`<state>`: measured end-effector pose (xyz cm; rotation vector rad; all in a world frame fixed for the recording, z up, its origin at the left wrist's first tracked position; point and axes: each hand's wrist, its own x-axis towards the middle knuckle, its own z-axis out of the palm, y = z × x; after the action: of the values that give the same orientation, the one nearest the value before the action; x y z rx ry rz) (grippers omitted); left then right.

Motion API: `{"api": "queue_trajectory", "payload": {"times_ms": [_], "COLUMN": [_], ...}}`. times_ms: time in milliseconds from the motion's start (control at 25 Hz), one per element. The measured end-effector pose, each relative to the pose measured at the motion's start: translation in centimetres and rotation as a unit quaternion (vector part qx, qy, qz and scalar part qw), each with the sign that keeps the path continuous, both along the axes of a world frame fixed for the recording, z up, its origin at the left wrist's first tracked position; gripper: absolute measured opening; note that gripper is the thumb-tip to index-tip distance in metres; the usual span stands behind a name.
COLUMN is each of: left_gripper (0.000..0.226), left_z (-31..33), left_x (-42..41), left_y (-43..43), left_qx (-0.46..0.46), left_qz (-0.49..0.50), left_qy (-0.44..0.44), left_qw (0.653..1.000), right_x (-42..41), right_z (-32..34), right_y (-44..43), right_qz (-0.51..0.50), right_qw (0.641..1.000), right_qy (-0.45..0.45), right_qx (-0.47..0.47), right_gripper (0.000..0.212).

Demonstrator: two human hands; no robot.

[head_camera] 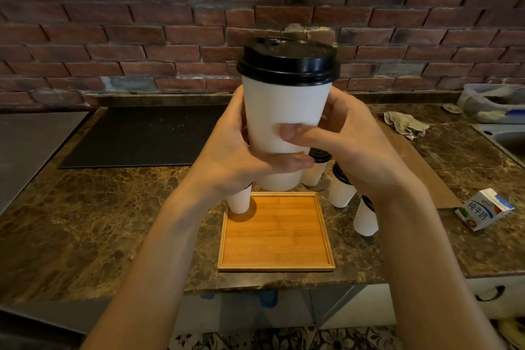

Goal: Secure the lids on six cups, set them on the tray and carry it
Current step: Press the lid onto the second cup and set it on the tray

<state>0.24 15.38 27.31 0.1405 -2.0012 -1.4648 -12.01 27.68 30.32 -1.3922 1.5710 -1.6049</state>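
A white paper cup (284,105) with a black lid (288,61) is held up in front of me, above the counter. My left hand (241,156) grips its lower body from the left, and my right hand (349,150) wraps it from the right, thumb across the front. Below lies a square wooden tray (275,236) with one white cup (239,200) standing on its far left corner. Three more lidded white cups (341,190) stand on the counter right of the tray, partly hidden by my right wrist.
A milk carton (483,209) lies on the marble counter at the right. A crumpled cloth (406,123) and a sink (502,139) are at the far right. A black mat (142,136) lies at the back left, before the brick wall.
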Motion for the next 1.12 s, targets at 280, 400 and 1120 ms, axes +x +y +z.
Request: {"api": "queue_trajectory", "payload": {"times_ms": [280,400,1120], "left_gripper": [0.093,0.096,0.100], "left_z": [-0.5,-0.9,-2.4], "left_x": [-0.3,-0.5,-0.6], "left_y": [-0.1,-0.1,-2.0], "left_qx": [0.005,0.003,-0.041], "left_qz": [0.036,0.053,0.020], "left_qy": [0.024,0.037,0.018], "left_qw": [0.999,0.998,0.999], "right_x": [0.7,1.3,0.8], "right_z": [-0.2,-0.7,-1.5], "right_y": [-0.8,-1.4,-2.5], "right_qz": [-0.053,-0.091,-0.112], "right_qw": [0.998,0.996,0.990], "right_qy": [0.011,0.017,0.083], "right_qx": [0.011,0.018,0.012], "right_gripper": [0.072,0.072,0.082]}}
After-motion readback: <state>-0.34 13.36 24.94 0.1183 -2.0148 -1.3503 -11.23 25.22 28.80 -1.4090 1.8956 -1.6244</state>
